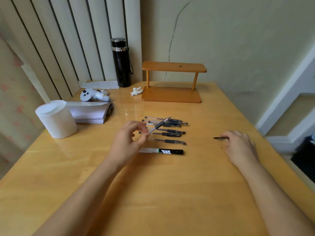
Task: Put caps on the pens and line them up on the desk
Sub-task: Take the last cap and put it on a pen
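My left hand (129,142) holds an uncapped clear pen (161,124) with a black grip, its tip raised and pointing up to the right. Under it, several capped pens (168,132) lie side by side on the wooden desk (153,193), their caps to the right. Nearest me lies a thicker marker (163,151) with a black and white label. On the right, my right hand (238,145) rests on the desk with its fingertips on a dark pen cap (220,138) that sticks out to the left.
A white paper roll (57,119) and a stack of paper (90,113) stand at the left. Behind them lie a white controller (93,95), a black flask (121,63), a crumpled tissue (136,91) and a small wooden shelf (172,82). The desk's right edge drops off.
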